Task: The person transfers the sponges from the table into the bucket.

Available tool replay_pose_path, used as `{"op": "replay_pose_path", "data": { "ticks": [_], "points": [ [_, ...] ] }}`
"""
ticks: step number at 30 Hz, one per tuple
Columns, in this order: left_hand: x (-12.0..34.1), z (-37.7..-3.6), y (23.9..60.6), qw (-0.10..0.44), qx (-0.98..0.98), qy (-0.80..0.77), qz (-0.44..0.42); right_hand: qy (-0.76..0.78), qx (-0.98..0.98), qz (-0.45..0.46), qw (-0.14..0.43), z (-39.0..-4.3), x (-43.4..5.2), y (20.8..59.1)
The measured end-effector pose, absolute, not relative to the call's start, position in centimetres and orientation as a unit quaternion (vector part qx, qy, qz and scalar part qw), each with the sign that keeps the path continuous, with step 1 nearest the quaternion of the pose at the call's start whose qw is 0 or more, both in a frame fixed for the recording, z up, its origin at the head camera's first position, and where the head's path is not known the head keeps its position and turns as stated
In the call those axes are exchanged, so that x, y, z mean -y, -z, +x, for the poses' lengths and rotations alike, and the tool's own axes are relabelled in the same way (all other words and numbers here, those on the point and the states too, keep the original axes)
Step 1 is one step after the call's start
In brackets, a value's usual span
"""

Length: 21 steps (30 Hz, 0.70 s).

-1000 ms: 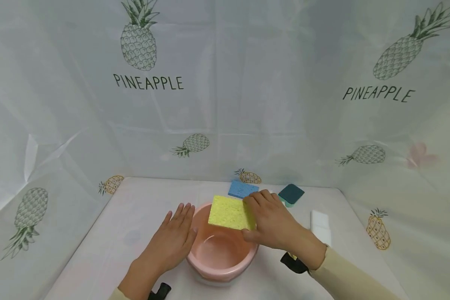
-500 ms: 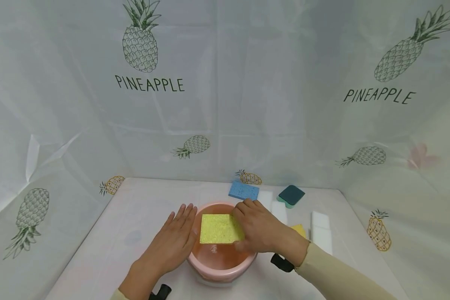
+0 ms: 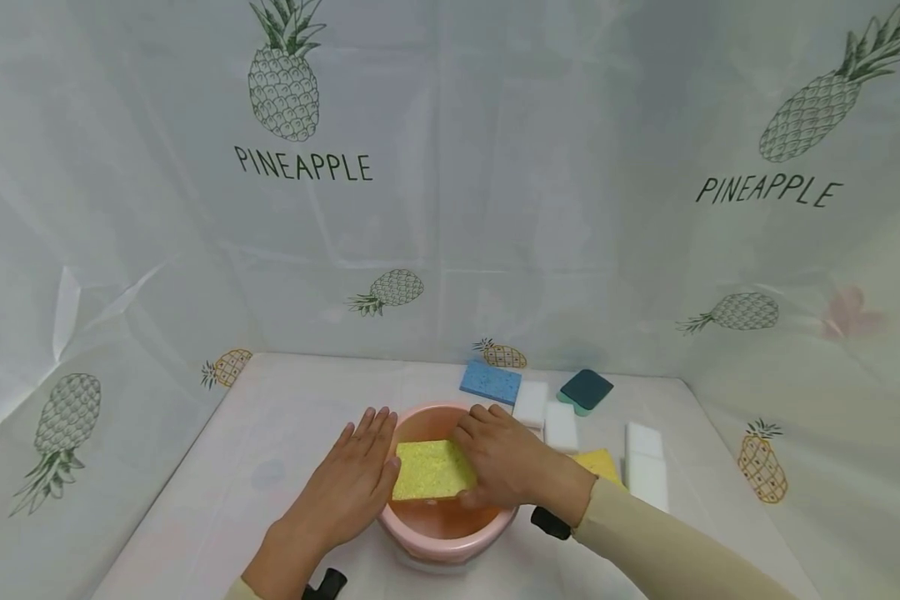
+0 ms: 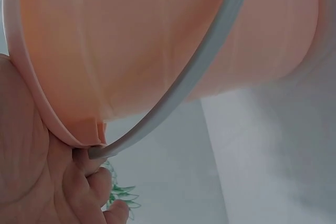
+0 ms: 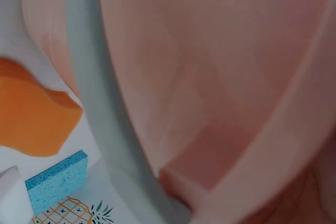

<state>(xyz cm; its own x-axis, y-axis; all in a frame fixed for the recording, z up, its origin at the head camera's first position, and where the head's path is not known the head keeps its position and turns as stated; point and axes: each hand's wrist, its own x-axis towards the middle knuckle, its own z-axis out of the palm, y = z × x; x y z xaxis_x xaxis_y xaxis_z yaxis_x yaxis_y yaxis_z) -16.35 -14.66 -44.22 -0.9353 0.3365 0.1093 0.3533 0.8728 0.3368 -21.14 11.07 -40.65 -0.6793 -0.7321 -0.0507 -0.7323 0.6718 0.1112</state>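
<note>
A pink bucket [image 3: 450,548] stands on the table in front of me. My left hand [image 3: 348,479], fingers straight and together, rests on its left rim. The left wrist view shows the palm against the rim, beside the grey handle [image 4: 184,80] that hangs down the outside. My right hand [image 3: 506,458] grips the right end of a yellow sponge [image 3: 431,469], which is lowered inside the bucket mouth. In the right wrist view the bucket wall [image 5: 210,51] hides the sponge and most of the hand.
Behind and right of the bucket lie a blue sponge [image 3: 491,382], white sponge blocks [image 3: 561,428], a dark green scouring sponge [image 3: 586,390] and a yellow-orange sponge [image 3: 598,463]. More white blocks [image 3: 647,468] lie farther right. A pineapple-print sheet [image 3: 555,208] hangs behind the table.
My right hand has carried the yellow sponge left and down, from above the bucket rim into its mouth. The left hand has stayed on the rim.
</note>
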Motion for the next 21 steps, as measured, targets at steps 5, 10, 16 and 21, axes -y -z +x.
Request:
{"op": "replay_pose_path", "data": {
  "ticks": [5, 10, 16, 21],
  "points": [
    [14.5, -16.3, 44.1, 0.025, 0.968, 0.175, -0.175, -0.089, -0.910, -0.406, -0.010, -21.4, -10.8, 41.0],
    [14.5, -16.3, 44.2, 0.024, 0.969, 0.176, -0.173, -0.113, -0.907, -0.405, -0.008, -21.3, -10.4, 41.1],
    [14.5, -16.3, 44.1, 0.023, 0.968, 0.179, -0.174, -0.146, -0.903, -0.405, -0.007, -21.4, -9.9, 41.3],
    [14.5, -16.3, 44.1, 0.021, 0.969, 0.176, -0.172, -0.170, -0.896, -0.411, -0.009, -21.4, -9.5, 41.6]
  ]
}}
